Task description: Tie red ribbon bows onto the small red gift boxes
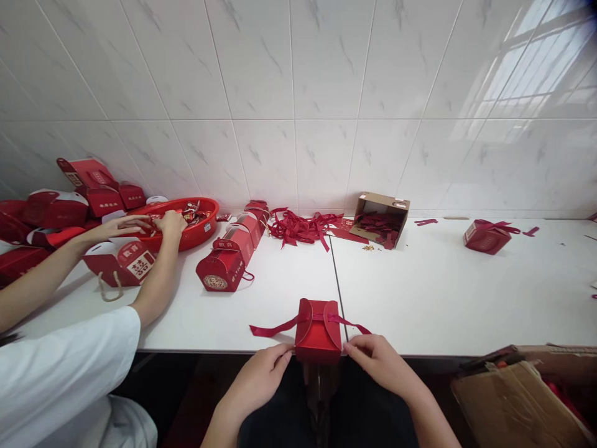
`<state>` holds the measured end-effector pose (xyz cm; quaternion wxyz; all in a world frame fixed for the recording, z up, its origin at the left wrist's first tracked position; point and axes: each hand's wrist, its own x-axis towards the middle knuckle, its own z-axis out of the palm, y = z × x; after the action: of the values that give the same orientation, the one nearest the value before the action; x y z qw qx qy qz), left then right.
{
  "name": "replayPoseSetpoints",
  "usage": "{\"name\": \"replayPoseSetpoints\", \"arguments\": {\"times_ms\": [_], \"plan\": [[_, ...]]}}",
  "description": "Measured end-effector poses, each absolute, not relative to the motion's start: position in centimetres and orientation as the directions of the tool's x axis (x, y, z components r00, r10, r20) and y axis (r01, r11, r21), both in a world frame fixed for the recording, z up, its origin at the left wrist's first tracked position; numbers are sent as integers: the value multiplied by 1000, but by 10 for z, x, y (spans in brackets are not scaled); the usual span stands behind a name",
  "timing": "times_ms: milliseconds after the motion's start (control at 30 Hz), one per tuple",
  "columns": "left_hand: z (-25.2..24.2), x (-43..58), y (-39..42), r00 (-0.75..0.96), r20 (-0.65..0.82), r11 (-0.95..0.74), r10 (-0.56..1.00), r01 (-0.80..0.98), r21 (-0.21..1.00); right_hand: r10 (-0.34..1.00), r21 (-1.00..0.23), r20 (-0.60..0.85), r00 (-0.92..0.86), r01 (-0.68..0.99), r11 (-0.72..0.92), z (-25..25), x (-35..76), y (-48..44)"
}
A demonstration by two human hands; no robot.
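Note:
A small red gift box sits at the table's front edge, straight in front of me. A dark red ribbon is threaded through its curved top flaps, with a loose tail hanging out on each side. My left hand is closed, its thumb and fingertips at the box's lower left corner. At the lower right corner, my right hand pinches with thumb and forefinger. The undersides of both hands' fingers are partly hidden.
To the left, a co-worker's hands reach into a red basin of wrapped sweets, beside an open red box. A row of red boxes, a ribbon pile, a cardboard box and a ribboned box stand farther back.

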<state>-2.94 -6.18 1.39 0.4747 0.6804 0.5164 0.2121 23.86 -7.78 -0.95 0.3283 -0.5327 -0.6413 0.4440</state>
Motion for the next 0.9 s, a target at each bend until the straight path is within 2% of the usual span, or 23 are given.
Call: {"name": "replayPoseSetpoints", "arguments": {"times_ms": [67,133,200,267,367,467,533,600,767,900], "plan": [[8,-28,-60,355,-187,34,916,397,917,983,-935,-56,-175,354,10,-17,231,-79],[-2,-26,-56,257,-240,156,936,308,938,994,-970,-81,-79,236,-61,-26,223,-78],[-14,-22,-51,161,-339,311,927,177,934,987,-987,-158,-3,18,-158,-33,217,-76],[-24,-17,-47,121,-400,409,909,-62,911,971,-942,-235,40,-255,-218,-39,213,-75],[-29,-9,-44,144,-406,419,902,-510,751,943,-773,-322,77,-597,-216,-44,213,-73],[-25,-7,-41,172,-470,422,866,-755,501,920,-629,-384,71,-750,-205,-47,217,-69],[-20,-10,-38,140,-515,391,846,-819,419,907,-588,-407,106,-791,-172,-48,220,-67],[-15,-13,-34,67,-528,334,847,-839,430,893,-595,-415,174,-795,-122,-47,222,-65],[-3,-19,-29,-198,-446,158,873,-751,642,879,-723,-340,334,-691,-17,-35,227,-65],[14,-19,-27,-371,-274,-13,887,-615,789,881,-851,-196,430,-521,64,-15,235,-64]]}}
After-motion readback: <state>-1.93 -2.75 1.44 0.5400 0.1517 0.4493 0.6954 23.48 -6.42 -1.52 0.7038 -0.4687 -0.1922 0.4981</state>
